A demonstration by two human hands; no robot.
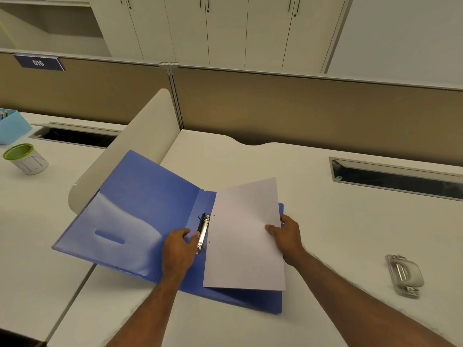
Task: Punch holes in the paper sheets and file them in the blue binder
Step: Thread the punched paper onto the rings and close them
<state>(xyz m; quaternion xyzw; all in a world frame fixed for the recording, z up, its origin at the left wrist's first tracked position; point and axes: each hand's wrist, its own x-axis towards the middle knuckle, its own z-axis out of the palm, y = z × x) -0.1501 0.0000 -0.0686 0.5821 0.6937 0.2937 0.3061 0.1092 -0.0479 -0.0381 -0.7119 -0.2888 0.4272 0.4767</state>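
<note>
The blue binder point(140, 196) lies open on the white desk, its left cover resting up against a low rounded divider. A metal ring mechanism point(203, 232) runs along its spine. White paper sheets point(244, 236) with two punched holes near their left edge lie over the binder's right half, holes close to the rings. My left hand point(179, 251) grips the ring mechanism with thumb and fingers. My right hand point(285, 236) pinches the right edge of the paper sheets, thumb on top.
A grey hole punch point(403, 275) sits on the desk at the right. A cable slot point(395, 176) is behind it. On the neighbouring desk at the left stand a green-rimmed cup point(25, 159) and a light blue organiser point(11, 126). A tan partition point(300, 106) closes the back.
</note>
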